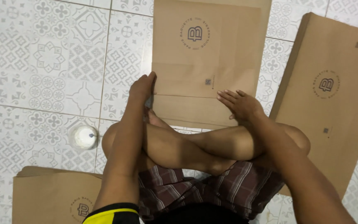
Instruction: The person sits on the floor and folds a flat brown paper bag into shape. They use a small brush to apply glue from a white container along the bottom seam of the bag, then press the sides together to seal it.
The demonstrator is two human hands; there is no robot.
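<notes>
A flat brown paper bag [206, 54] with a round printed emblem lies on the tiled floor in front of my crossed legs. My left hand [142, 87] presses its fingertips on the bag's left edge near the lower fold. My right hand [241, 104] lies palm down, fingers spread, on the bag's lower right part. Neither hand grips anything. The bottom strip of the bag is folded along a crease.
A stack of the same brown bags [332, 95] lies to the right, partly under my right knee. Another pile [50, 195] sits at the lower left. A small white round tub [83, 137] stands on the patterned tiles beside my left knee.
</notes>
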